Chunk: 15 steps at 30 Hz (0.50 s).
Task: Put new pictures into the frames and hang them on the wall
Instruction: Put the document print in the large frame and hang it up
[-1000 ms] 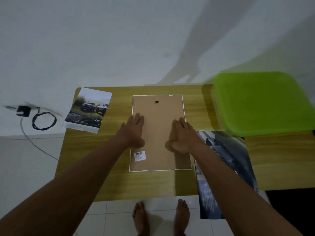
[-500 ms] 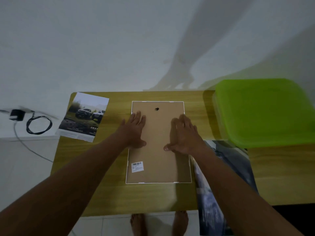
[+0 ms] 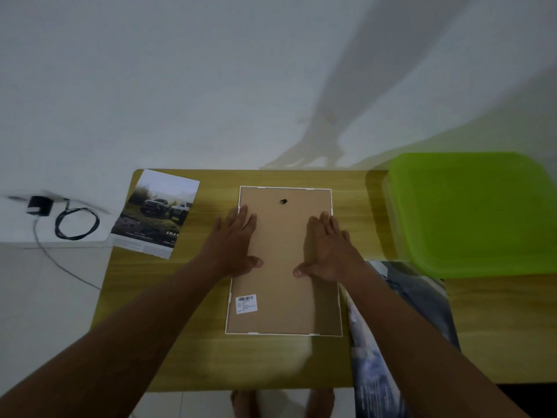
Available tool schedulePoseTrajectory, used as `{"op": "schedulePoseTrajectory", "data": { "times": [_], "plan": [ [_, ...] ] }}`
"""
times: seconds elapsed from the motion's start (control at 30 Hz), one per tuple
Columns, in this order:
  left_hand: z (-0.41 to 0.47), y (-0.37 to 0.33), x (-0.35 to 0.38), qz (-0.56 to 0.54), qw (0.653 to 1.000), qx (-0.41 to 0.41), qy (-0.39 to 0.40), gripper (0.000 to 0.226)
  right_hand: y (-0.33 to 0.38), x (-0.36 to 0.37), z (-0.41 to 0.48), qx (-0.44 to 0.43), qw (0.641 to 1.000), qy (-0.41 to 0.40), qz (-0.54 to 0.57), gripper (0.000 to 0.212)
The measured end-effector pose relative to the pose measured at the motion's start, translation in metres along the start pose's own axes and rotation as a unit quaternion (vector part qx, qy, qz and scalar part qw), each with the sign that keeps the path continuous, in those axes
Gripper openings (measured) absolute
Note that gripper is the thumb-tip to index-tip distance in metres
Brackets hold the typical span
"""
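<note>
A pale wall [image 3: 150, 86] is seen behind a wooden table [image 3: 271, 363], and on the table the frame [image 3: 283, 291] is laid face down, its brown backing board turned up inside a thin white rim. The left hand [image 3: 233, 245] is laid flat across the frame's left edge and the right hand [image 3: 328, 251] across its right side; the fingers [image 3: 327, 221] of both are held straight and spread, so nothing is gripped and the board is only pressed. A dark hanger fitting [image 3: 283, 201] is seen near the frame's far end and a barcode sticker [image 3: 246, 303] near its near left corner. Whether a new picture has been put under the board cannot be told. A car print [image 3: 156, 212] is placed to the left of the frame, partly over the table's edge, and a dark poster [image 3: 376, 366] lies just right of the frame, draped off the near edge — either could be knocked to the floor if brushed by a forearm. A green plastic lid [image 3: 470, 212] is set further right of the frame. The main risk is judged to lie in the pressing: uneven force could leave the board seated askew, a sheet beneath could be creased, and any glazing under it — hidden here — could be cracked.
</note>
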<state>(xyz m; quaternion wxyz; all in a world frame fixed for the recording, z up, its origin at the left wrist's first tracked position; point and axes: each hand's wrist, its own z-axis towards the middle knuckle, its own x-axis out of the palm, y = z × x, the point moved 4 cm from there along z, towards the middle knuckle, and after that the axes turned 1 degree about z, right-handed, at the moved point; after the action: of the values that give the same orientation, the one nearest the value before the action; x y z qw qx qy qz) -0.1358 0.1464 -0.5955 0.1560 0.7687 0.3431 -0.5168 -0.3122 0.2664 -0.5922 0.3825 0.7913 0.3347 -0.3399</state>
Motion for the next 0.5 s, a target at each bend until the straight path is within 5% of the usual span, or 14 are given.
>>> {"op": "schedulePoseTrajectory", "data": {
  "times": [0.2, 0.5],
  "plan": [
    [-0.027, 0.009, 0.016, -0.124, 0.987, -0.082, -0.055, 0.103, -0.007, 0.009, -0.005, 0.003, 1.0, -0.021, -0.014, 0.126],
    [-0.033, 0.007, 0.033, 0.028, 0.998, -0.053, 0.019, 0.094, -0.008, 0.025, -0.016, -0.007, 0.999, -0.027, -0.045, 0.105]
  ]
}}
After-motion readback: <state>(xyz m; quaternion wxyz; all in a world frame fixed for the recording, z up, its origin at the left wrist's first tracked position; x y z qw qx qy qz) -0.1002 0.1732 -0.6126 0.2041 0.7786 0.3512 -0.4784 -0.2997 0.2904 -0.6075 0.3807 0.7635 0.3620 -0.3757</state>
